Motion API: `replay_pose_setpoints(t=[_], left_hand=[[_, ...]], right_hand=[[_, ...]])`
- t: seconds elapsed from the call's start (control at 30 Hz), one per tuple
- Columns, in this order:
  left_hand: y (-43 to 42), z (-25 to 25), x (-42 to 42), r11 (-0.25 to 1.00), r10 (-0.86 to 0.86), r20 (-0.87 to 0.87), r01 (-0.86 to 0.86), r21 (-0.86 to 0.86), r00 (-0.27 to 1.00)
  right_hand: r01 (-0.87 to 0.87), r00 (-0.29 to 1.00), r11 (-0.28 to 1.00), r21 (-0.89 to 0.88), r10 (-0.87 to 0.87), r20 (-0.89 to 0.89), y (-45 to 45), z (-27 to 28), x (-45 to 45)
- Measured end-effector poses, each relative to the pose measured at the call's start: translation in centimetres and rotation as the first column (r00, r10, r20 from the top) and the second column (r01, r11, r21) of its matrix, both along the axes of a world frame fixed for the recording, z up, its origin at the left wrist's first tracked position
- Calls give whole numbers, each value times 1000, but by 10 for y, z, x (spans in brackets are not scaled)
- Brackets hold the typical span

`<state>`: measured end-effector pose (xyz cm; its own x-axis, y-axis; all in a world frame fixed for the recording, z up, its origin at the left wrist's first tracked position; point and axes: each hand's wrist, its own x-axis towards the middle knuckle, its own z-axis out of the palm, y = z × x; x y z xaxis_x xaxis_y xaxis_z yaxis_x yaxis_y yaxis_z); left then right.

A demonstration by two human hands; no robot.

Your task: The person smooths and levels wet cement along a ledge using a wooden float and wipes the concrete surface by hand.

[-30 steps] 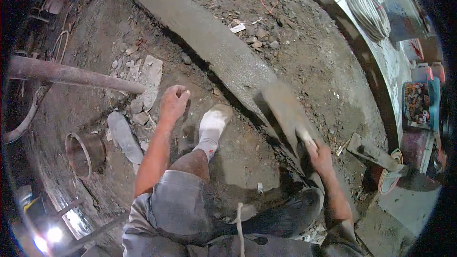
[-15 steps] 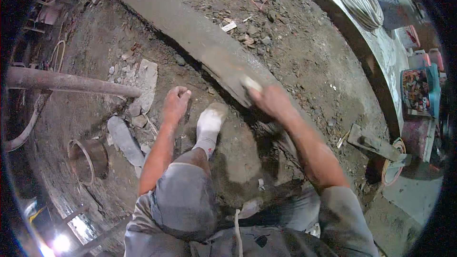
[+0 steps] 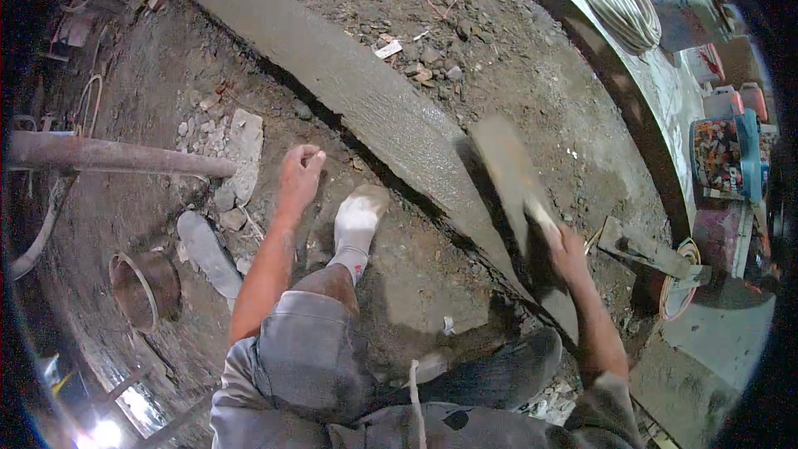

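My right hand [image 3: 568, 254] is closed around the pale handle of a long flat float [image 3: 503, 162]. The float is tilted over the right edge of a wet concrete strip [image 3: 366, 87], its blade partly blurred. The strip runs diagonally from the upper left to the lower right, with a rough, shiny surface near its middle. My left hand [image 3: 300, 176] hangs above the dirt near my left knee, fingers curled with thumb and index close together; whether something small is between them cannot be made out.
A thick pipe [image 3: 125, 155] juts in from the left above rubble. Below are a flat grey slab [image 3: 208, 254] and a round bucket [image 3: 144, 291]. At right lie a second float [image 3: 644, 249], a coiled hose [image 3: 619, 8] and a teal crate [image 3: 752, 158].
Half a second ago the float was over the strip; my right hand has since swung it outward to the right, lifting its blade. My left hand has kept its pose.
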<state>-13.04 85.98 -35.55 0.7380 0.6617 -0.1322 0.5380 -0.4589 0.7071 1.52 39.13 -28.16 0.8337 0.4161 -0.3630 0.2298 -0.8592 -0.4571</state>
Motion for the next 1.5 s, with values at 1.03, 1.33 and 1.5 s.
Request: replay_pose_setpoints(t=[1.03,1.33,1.5], left_hand=[[2,2,7,998,63,46,-62,-15,997],[-18,17,13,997,47,56,-50,53,997],[-6,14,13,996,89,54,-91,26,995]], right_hand=[[-267,963,942,-202,254,-89,174,-12,14],[-239,965,954,-181,212,-155,109,-19,4],[-96,994,957,-275,80,-68,-61,3,-34]])
